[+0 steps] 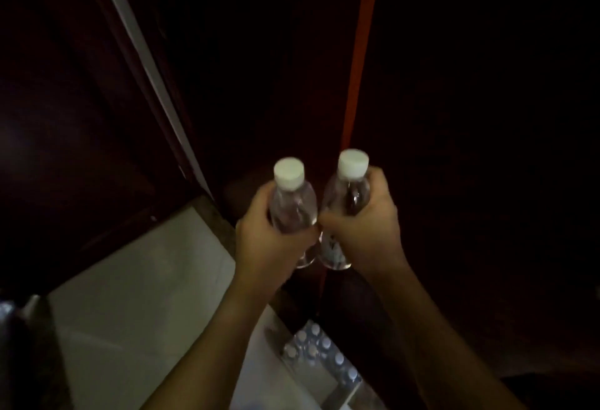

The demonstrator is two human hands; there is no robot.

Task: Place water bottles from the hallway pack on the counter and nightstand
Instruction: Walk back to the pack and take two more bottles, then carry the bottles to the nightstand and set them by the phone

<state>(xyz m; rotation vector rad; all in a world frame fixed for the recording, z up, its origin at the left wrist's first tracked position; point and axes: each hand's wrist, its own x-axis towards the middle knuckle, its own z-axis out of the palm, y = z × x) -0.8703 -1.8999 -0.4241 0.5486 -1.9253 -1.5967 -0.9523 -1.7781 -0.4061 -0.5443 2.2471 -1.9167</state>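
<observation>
I hold two clear water bottles with white caps upright in front of me, side by side and nearly touching. My left hand (264, 244) is wrapped around the left bottle (293, 205). My right hand (370, 231) grips the right bottle (349, 188) around its middle. Below, between my forearms, the shrink-wrapped pack of bottles (319, 356) lies on the floor, with several white caps showing.
The scene is very dark. A dark wooden door (81, 117) with a pale edge strip stands at the left. An orange-brown door edge (360, 52) runs vertically just behind the bottles. Pale floor tiles (136, 296) show at the lower left.
</observation>
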